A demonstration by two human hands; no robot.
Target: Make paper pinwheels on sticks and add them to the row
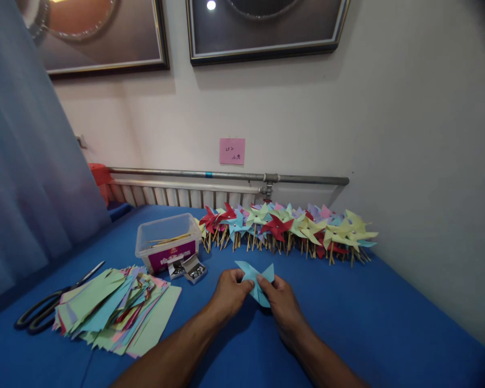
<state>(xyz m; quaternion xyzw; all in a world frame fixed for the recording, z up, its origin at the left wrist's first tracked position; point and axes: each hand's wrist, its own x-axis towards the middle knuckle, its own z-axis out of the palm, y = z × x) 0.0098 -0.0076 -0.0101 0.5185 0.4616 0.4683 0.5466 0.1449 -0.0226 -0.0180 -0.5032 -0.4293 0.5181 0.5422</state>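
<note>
Blue table (388,323), w/ a long row of finished pinwheels (285,229) at the back by the wall. Paper stack (113,310) front left, scissors (44,310) beside it; clear tub (167,240) behind. Center: left hand (228,293) & right hand (281,302) both pinch a light-blue pinwheel (256,283), fingertips pressed on its folds, just above the table.

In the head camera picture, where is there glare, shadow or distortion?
Head view: a bright lamp reflection glares on the framed picture; corners darken and blur, and the pipe bows from lens distortion; soft shadow lies under the left hand and right hand, which hold sharp-looking blue paper.
</note>
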